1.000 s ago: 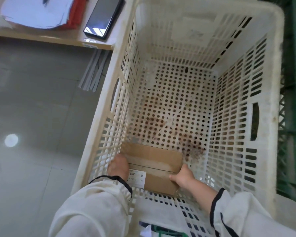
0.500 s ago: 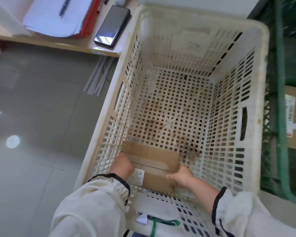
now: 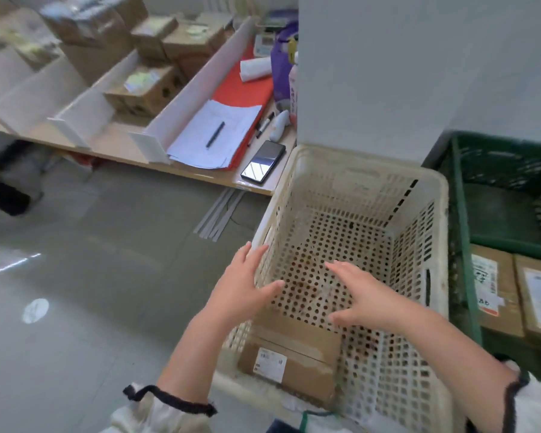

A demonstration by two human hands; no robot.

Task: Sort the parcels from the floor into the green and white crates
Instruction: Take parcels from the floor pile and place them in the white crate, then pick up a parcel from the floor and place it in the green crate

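Observation:
A brown cardboard parcel [image 3: 294, 354] with a white label lies flat on the bottom of the white crate [image 3: 366, 179], at its near left corner. My left hand [image 3: 241, 285] hovers open above the crate's left rim, fingers spread. Over the crate's inside, my right hand [image 3: 366, 295] is open too, holding nothing. Both hands are above the parcel and apart from it. The green crate [image 3: 459, 245] stands right of the white one and holds two labelled brown parcels [image 3: 494, 292].
A low wooden shelf [image 3: 200, 175] at the back left carries papers with a pen [image 3: 214, 134], a phone [image 3: 263, 162], white dividers and several cardboard boxes. Grey strips [image 3: 219, 218] lie on the shiny grey floor. A white pillar [image 3: 388, 73] rises behind the crates.
Both hands let go of the parcel and rose out of the white crate, now open above it. The view lifted, showing the shelf and the green crate.

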